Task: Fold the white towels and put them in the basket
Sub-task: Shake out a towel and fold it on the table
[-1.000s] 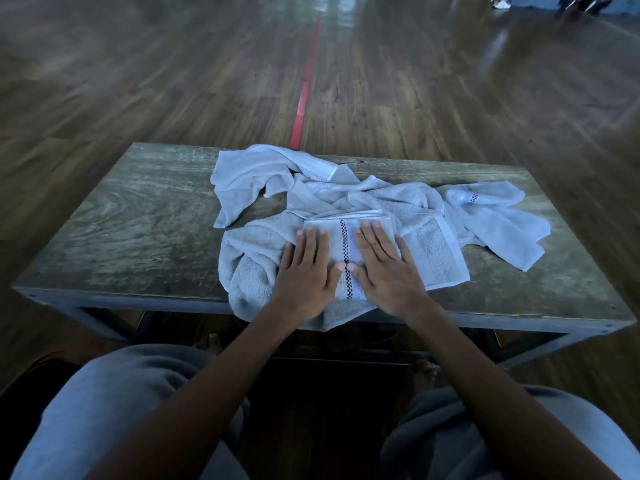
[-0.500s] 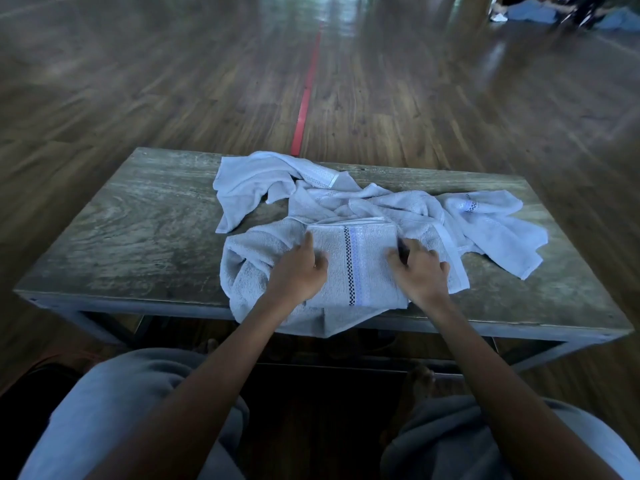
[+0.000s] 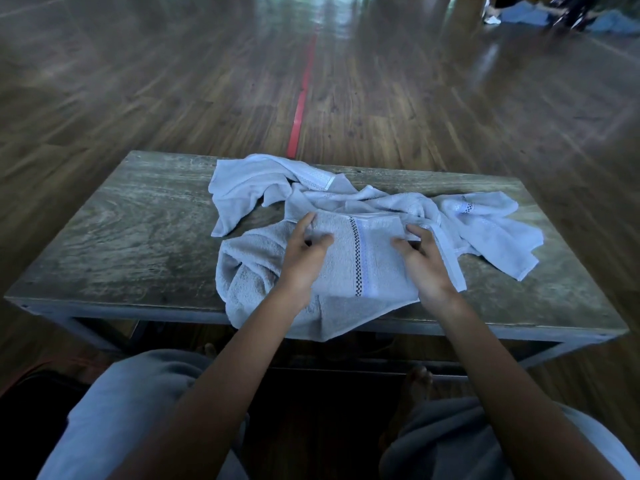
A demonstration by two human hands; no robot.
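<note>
While the folded towel (image 3: 363,258) lies at the table's (image 3: 138,237) near edge atop loose towels (image 3: 263,181), the left hand (image 3: 303,261) and right hand (image 3: 424,268) bracket its sides, fingers half-curled (pinching or not, I cannot tell). It would be best to lift both sides evenly, keeping the folds stacked. No basket is in view.

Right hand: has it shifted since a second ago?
Yes. The right hand has moved right, away from the checkered stripe it lay beside, to the right edge of the folded towel.
</note>
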